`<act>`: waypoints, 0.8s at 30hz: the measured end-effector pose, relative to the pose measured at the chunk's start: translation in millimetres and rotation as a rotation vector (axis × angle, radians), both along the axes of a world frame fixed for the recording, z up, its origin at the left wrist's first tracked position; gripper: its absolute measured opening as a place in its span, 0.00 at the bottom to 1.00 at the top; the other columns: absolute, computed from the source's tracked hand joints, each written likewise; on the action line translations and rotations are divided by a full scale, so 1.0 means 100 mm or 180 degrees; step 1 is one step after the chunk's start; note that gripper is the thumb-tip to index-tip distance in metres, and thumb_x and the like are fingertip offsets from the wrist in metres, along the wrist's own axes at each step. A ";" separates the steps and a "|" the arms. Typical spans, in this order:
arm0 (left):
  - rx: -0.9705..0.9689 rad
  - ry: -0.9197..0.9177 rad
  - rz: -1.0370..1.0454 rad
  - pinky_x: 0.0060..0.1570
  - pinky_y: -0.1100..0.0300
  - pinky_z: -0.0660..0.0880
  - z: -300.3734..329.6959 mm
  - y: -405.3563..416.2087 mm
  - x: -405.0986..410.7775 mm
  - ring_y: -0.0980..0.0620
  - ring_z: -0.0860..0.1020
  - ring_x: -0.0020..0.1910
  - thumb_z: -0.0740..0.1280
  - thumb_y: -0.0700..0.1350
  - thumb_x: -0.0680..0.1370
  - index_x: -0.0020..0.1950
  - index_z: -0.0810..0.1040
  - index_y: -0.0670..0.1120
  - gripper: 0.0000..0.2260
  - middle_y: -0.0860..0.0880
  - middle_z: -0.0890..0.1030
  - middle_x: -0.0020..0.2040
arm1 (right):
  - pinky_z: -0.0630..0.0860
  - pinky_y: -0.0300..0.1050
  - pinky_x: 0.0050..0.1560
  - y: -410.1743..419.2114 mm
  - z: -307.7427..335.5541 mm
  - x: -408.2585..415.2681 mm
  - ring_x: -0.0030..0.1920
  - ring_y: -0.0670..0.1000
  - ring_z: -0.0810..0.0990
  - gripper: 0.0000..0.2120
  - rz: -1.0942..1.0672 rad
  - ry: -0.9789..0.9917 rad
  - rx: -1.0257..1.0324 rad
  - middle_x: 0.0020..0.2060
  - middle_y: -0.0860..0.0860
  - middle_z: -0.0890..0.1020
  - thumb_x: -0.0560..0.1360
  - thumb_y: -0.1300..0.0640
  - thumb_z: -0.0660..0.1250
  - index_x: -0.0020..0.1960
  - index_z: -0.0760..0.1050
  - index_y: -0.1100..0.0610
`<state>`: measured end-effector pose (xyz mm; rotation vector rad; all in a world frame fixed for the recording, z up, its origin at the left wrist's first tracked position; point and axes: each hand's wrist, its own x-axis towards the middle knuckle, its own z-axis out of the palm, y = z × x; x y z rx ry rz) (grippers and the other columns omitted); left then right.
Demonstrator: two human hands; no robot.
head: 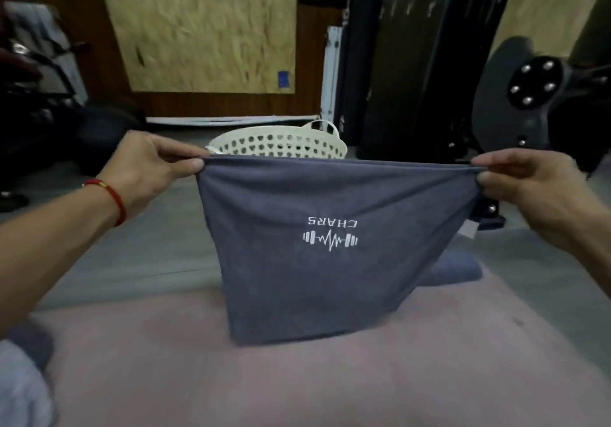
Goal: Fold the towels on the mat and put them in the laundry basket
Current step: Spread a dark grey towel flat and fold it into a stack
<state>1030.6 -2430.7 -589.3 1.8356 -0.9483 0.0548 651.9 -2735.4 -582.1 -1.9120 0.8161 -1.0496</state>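
Observation:
A dark grey towel (317, 281) with a white dumbbell logo hangs stretched between my hands above the pink mat (297, 383). Its lower edge touches the mat. My left hand (155, 168) pinches the towel's upper left corner. My right hand (535, 188) pinches the upper right corner. Another grey towel (453, 269) lies on the mat behind the hanging one, mostly hidden. The cream laundry basket (281, 145) with perforated walls stands on the floor beyond the towel's top edge.
Black gym equipment (529, 95) stands at the right, dark gear (39, 102) at the left. A plywood board (205, 26) leans on the far wall. Pale and grey cloth (23, 380) lies at the bottom left. Grey floor surrounds the mat.

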 end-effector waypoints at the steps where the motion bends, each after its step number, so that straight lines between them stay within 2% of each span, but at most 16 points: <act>1: -0.0049 -0.0033 0.0065 0.46 0.76 0.76 0.06 0.16 0.04 0.66 0.82 0.42 0.74 0.37 0.75 0.55 0.85 0.46 0.10 0.55 0.85 0.45 | 0.79 0.30 0.41 0.05 0.09 0.14 0.35 0.40 0.81 0.13 0.0070 0.0001 -0.0098 0.35 0.44 0.85 0.76 0.70 0.70 0.48 0.82 0.52; 3: -0.0142 -0.0043 0.0188 0.46 0.75 0.76 0.14 0.46 0.12 0.63 0.82 0.42 0.74 0.37 0.75 0.53 0.85 0.47 0.09 0.52 0.85 0.45 | 0.79 0.30 0.42 0.15 0.22 0.42 0.39 0.42 0.81 0.13 0.0264 0.0067 -0.0203 0.38 0.47 0.84 0.77 0.71 0.69 0.49 0.81 0.53; 7: -0.0253 -0.0004 0.0363 0.50 0.64 0.80 0.15 0.90 0.23 0.54 0.83 0.46 0.75 0.35 0.73 0.49 0.84 0.51 0.11 0.48 0.85 0.47 | 0.82 0.34 0.43 0.30 0.34 0.87 0.47 0.50 0.82 0.13 0.0433 0.0195 -0.0321 0.46 0.53 0.84 0.77 0.70 0.69 0.55 0.81 0.55; 10: -0.0320 0.0000 0.0519 0.46 0.69 0.80 0.09 1.18 0.27 0.54 0.82 0.45 0.74 0.33 0.73 0.48 0.83 0.51 0.13 0.47 0.84 0.47 | 0.78 0.38 0.44 0.42 0.31 1.16 0.47 0.50 0.81 0.13 0.0425 0.0400 -0.0396 0.50 0.56 0.84 0.77 0.69 0.70 0.57 0.81 0.56; 13: -0.0256 -0.0017 0.0708 0.39 0.73 0.76 0.04 1.36 0.32 0.61 0.80 0.39 0.75 0.33 0.73 0.47 0.83 0.52 0.13 0.49 0.84 0.44 | 0.72 0.36 0.40 0.51 0.25 1.30 0.45 0.46 0.79 0.11 0.0476 0.0705 -0.0439 0.51 0.55 0.84 0.78 0.67 0.69 0.59 0.82 0.57; 16: 0.0034 -0.0155 0.0930 0.35 0.75 0.74 -0.01 1.42 0.37 0.61 0.80 0.37 0.74 0.35 0.74 0.48 0.83 0.51 0.11 0.52 0.84 0.41 | 0.73 0.38 0.43 0.53 0.20 1.34 0.45 0.46 0.79 0.11 0.0556 0.0931 -0.0568 0.49 0.52 0.83 0.80 0.65 0.68 0.59 0.82 0.54; 17: 0.0210 -0.0275 0.1006 0.37 0.74 0.75 -0.03 1.40 0.37 0.59 0.79 0.38 0.74 0.36 0.75 0.50 0.84 0.50 0.10 0.50 0.84 0.42 | 0.75 0.40 0.47 0.53 0.17 1.35 0.47 0.47 0.80 0.11 0.0564 0.1053 -0.0690 0.49 0.51 0.83 0.80 0.64 0.68 0.59 0.82 0.53; 19: 0.0603 -0.0586 0.1148 0.45 0.67 0.76 -0.09 1.31 0.38 0.55 0.80 0.42 0.73 0.36 0.76 0.54 0.84 0.47 0.09 0.47 0.84 0.45 | 0.76 0.46 0.57 0.53 0.07 1.38 0.53 0.51 0.80 0.11 0.0496 0.1426 -0.1038 0.51 0.50 0.84 0.80 0.63 0.68 0.59 0.83 0.52; 22: 0.0938 -0.0801 0.1208 0.56 0.59 0.74 -0.20 1.12 0.41 0.52 0.79 0.47 0.71 0.36 0.77 0.57 0.85 0.45 0.10 0.45 0.85 0.48 | 0.71 0.43 0.56 0.49 -0.15 1.47 0.52 0.50 0.78 0.10 0.0396 0.1779 -0.1346 0.48 0.52 0.82 0.79 0.64 0.68 0.58 0.83 0.55; 24: 0.1011 -0.0918 0.1190 0.55 0.58 0.74 -0.27 0.99 0.45 0.52 0.78 0.49 0.69 0.34 0.78 0.56 0.85 0.43 0.10 0.43 0.85 0.50 | 0.71 0.43 0.55 0.46 -0.25 1.50 0.51 0.51 0.79 0.10 0.0331 0.1804 -0.1423 0.45 0.52 0.82 0.79 0.65 0.67 0.56 0.83 0.56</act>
